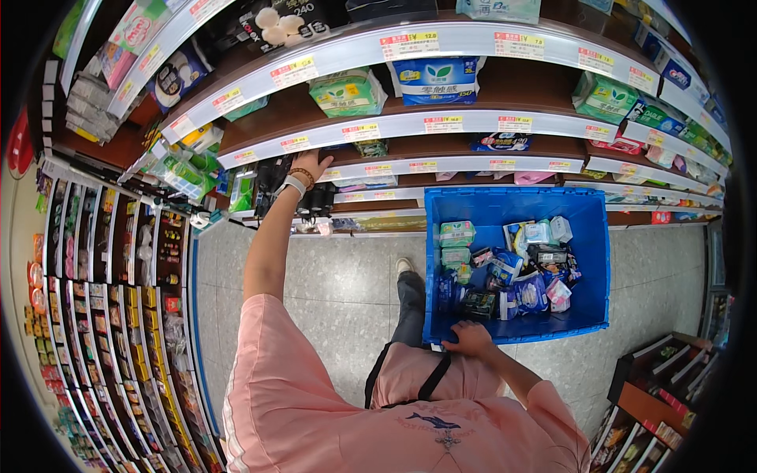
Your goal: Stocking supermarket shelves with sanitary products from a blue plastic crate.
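My left arm stretches forward to a lower shelf. My left hand (311, 166), with a bracelet and a pale wristband, is at the shelf's front edge, beside dark packages (277, 175). Its fingertips are partly hidden, so I cannot tell whether it grips anything. My right hand (471, 339) holds the near rim of a blue plastic crate (516, 204). Inside lie many sanitary pad packs, among them a green pack (457, 233), a purple-blue pack (531, 294) and a white-and-pink pack (558, 294). Small black cylindrical items (317, 201) stand below my left hand.
Shelves with price strips (408, 42) curve across the front, holding a blue pad pack (436, 80) and a green pad pack (347, 93). Another stocked shelf unit (112, 290) runs along the left. A low display rack (656, 384) stands at the right. Grey tile floor (331, 272) lies between.
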A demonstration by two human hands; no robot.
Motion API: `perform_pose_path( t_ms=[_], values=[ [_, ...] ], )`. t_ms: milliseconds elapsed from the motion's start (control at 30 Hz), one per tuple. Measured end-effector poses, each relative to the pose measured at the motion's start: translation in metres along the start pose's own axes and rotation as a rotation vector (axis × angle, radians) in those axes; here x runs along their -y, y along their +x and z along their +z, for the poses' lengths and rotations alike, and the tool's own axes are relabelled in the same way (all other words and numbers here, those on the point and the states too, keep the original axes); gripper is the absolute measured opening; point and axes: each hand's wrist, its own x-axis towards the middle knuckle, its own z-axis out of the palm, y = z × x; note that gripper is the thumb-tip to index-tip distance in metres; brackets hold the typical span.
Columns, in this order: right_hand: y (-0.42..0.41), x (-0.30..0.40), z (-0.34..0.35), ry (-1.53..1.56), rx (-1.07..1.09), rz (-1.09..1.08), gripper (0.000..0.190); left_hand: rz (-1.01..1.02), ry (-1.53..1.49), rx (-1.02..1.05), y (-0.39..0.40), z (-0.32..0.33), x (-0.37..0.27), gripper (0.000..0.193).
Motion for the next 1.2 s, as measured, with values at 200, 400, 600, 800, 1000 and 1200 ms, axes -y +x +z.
perform_pose_path(
  t_ms=[200,400,600,800,1000,1200],
  values=[
    [0.000,-0.002,0.001,0.015,-0.012,0.020,0.060,-0.018,0.127,0.038,0.043,0.013,0.001,0.063],
    [-0.003,-0.002,0.004,-0.009,-0.029,0.030,0.059,0.094,0.216,-0.025,0.057,0.016,-0.006,0.058],
    [-0.002,-0.003,0.004,0.004,-0.012,0.028,0.062,-0.180,-0.027,-0.240,0.011,0.017,-0.038,0.061],
    [-0.006,-0.003,0.001,0.027,-0.035,-0.007,0.059,-0.018,-0.385,-0.530,-0.107,0.067,-0.102,0.080],
    [-0.023,-0.013,-0.012,0.192,-0.359,-0.147,0.036,0.195,-0.635,-0.241,-0.230,0.115,-0.202,0.078],
    [-0.071,-0.082,-0.028,-0.076,-0.563,0.293,0.027,0.456,-0.644,0.011,-0.275,0.127,-0.288,0.050]
  ],
)
